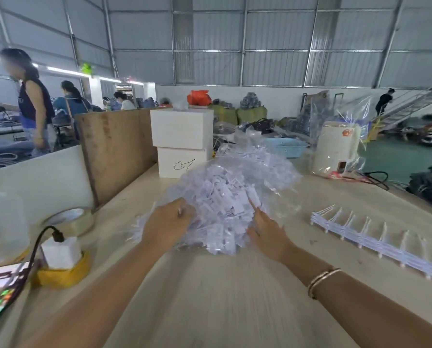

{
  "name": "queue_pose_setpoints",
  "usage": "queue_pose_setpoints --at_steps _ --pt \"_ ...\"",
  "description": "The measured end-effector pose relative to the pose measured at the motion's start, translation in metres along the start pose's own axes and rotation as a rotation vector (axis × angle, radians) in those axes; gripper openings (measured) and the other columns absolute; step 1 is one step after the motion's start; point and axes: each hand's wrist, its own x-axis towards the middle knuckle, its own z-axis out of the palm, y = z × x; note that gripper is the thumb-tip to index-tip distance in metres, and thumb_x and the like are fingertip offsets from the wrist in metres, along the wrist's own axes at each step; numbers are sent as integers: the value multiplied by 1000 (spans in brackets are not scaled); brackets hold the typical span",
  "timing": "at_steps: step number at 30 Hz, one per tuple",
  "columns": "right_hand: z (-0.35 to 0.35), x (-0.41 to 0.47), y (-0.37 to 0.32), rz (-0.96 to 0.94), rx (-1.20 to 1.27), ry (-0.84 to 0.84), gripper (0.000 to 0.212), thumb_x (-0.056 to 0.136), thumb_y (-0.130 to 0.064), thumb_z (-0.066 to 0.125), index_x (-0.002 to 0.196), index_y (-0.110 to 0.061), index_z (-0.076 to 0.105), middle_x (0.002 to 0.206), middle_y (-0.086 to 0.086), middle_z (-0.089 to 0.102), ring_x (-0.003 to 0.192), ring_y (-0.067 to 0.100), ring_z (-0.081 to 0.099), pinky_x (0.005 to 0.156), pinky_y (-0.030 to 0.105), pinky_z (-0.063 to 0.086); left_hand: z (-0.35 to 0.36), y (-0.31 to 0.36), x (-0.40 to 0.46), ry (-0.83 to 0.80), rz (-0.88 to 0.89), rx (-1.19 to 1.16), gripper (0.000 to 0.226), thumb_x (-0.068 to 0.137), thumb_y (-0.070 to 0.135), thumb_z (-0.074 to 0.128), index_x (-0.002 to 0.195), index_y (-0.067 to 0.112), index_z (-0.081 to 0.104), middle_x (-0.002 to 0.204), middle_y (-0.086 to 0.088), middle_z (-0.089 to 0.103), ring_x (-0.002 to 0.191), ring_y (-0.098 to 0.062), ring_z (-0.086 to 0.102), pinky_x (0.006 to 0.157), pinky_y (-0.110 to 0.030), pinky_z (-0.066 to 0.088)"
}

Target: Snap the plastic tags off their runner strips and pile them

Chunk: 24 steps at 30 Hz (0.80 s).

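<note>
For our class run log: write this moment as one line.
left hand: grips tags at pile's edge | right hand: fingers straight against tag pile | runner strips: right, untouched

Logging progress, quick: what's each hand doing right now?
Left hand: fingers buried in the tag pile; grip cannot be told.
Right hand: open, fingers straight against the pile.

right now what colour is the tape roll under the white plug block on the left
Yellow: the tape roll sits under the white plug block, clearest in the head view.

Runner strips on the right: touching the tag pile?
Apart. The head view shows bare table between the runner strips and the tag pile.
</note>
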Motion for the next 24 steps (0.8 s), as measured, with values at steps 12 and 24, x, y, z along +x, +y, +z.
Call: queue_pose_setpoints --at_steps 12,24 --pt "5 33 -13 77 364 -5 69 91 -14 58 147 -29 20 144 9 41 129 25 44 99 34 42 9 -26 27 137 -191 47 24 91 26 49 113 18 46 81 -10 60 77 -34 59 65 -35 43" --pt "-58 -64 -26 14 178 166 54 90 -14 60 139 -19 41 148 2 35 137 15 29 105 13 14 11 73 -50 146 299 228 60 70 15 59 128 25 49 139 4 39 132 -18 23 110 -34 7"
